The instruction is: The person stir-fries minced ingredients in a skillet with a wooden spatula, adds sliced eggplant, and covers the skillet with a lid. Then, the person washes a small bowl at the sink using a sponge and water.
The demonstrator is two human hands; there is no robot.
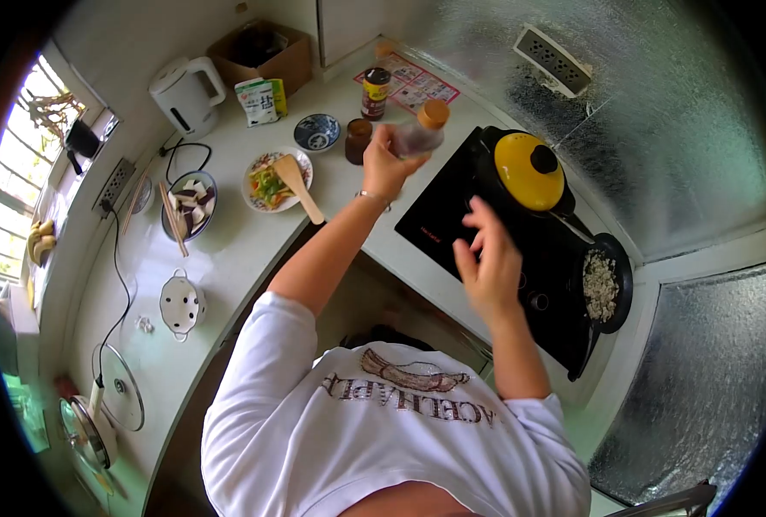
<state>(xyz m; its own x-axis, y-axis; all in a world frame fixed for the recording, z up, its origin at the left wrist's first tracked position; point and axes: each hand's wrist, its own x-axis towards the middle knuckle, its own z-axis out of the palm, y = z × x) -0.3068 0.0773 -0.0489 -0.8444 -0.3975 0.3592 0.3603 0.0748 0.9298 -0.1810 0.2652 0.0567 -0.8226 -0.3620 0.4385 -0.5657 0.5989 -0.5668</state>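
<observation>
- Left hand (384,165): fingers clamped around one smooth, see-through bottle (415,140) with a round orange cap (434,114).
- Right hand (490,263): fingers spread apart, blurred, above the flat, glossy black cooktop (434,211).
- Just beside the left grip: two dark jars, one brown jar (358,142), one labelled jar (375,93).
- Left of that grip: one blue-patterned bowl (317,133); one floral plate (256,164) bearing one wooden spatula (297,185).
- Right of the right hand: one domed yellow lid (521,172), one round black frying pan (620,302) holding pale, crumbly food (600,285).
</observation>
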